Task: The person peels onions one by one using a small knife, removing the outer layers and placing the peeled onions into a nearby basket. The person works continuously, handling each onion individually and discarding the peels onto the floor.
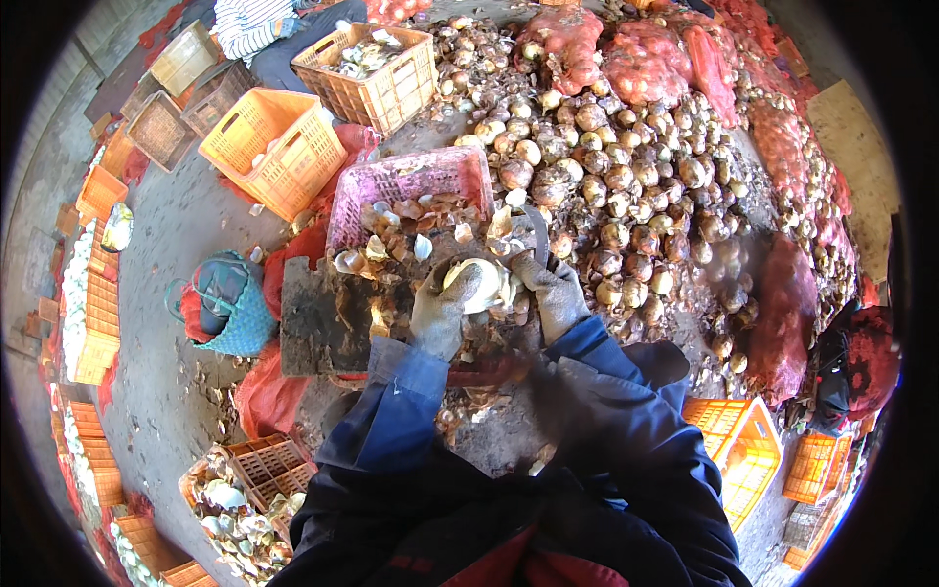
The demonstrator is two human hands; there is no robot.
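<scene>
My left hand (449,302), in a grey work glove, grips a partly peeled onion (478,286) whose pale flesh shows. Close on its right is my right hand (552,292), gloved too and closed around a tool with a curved metal blade (538,231). The tool's handle is hidden in the glove. Loose skin hangs at the onion's right side, near my right fingers. Under both hands lies a dirty dark board (312,315) strewn with dry onion skins (380,315). A pink plastic crate (411,172) with more peelings stands just beyond.
Unpeeled onions (620,176) cover the floor ahead and right, with red mesh sacks (649,62) behind. Orange crates (275,150) and a blue woven basket (231,301) stand left. A crate of peelings (246,506) is at lower left. Another person (257,33) sits at upper left.
</scene>
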